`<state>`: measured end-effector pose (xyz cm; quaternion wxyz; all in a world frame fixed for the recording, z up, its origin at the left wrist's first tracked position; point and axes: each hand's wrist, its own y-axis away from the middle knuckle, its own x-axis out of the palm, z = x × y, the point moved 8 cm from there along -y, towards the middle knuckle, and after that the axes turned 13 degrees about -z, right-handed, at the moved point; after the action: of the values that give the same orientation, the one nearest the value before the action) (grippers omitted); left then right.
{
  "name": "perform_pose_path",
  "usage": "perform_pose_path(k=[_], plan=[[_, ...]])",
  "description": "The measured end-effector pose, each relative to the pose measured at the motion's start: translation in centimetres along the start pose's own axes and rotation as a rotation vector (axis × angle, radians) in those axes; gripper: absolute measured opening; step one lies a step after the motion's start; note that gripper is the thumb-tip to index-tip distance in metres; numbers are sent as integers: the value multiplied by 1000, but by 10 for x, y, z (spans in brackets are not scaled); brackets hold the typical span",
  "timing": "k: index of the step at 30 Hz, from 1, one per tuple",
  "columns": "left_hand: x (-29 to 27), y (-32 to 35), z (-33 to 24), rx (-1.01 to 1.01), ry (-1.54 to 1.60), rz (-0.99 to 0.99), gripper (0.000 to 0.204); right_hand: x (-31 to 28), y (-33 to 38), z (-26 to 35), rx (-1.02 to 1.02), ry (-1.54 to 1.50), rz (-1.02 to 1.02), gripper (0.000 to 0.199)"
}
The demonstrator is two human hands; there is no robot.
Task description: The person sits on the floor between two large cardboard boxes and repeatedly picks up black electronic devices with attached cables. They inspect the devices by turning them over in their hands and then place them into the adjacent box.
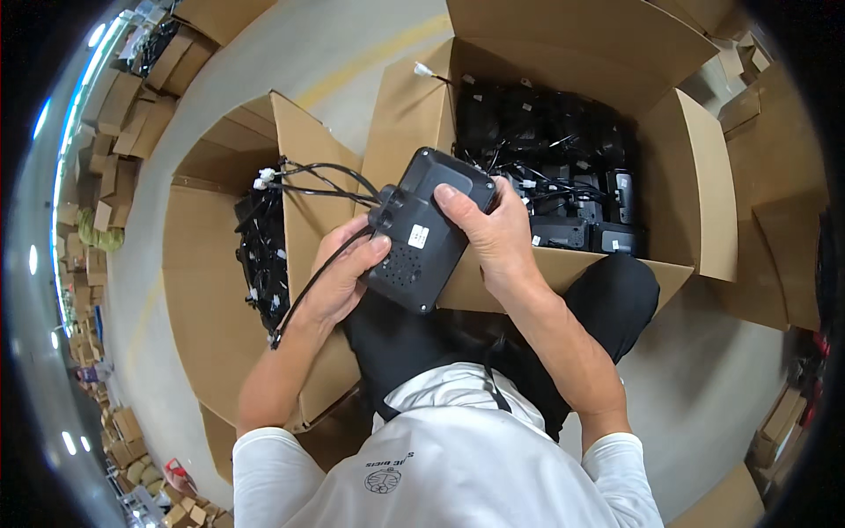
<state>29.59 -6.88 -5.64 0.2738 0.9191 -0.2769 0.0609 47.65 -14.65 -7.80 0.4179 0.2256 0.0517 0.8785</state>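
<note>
I hold a flat black plastic device [421,231] with its back up, showing a small white sticker and a round speaker grille. My right hand [491,231] grips its far right edge, thumb on top. My left hand [339,275] holds its lower left corner, thumb on the back. Black cables [321,180] with white plug ends run from the device's left side, and one cable trails down along my left wrist. An open cardboard box [695,167] ahead of me is filled with several similar black devices and cables.
A second open cardboard box [204,282] on my left holds a bundle of black cables with white plugs. I sit with black-trousered knees between the boxes on a grey concrete floor [704,387]. Stacks of cardboard boxes line the left rim.
</note>
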Motion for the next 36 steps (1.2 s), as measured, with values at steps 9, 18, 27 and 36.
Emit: perform_pose_path(k=[9, 18, 27, 36], plan=[[-13, -5, 9, -80, 20, -57, 65, 3, -1, -20, 178, -43, 13, 64], [-8, 2, 11, -65, 125, -3, 54, 11, 18, 24, -201, 2, 48, 62], [3, 19, 6, -309, 444, 415, 65, 35, 24, 91, -573, 160, 566, 87], [29, 22, 21, -536, 584, 499, 60, 21, 25, 68, -273, 91, 438, 59]])
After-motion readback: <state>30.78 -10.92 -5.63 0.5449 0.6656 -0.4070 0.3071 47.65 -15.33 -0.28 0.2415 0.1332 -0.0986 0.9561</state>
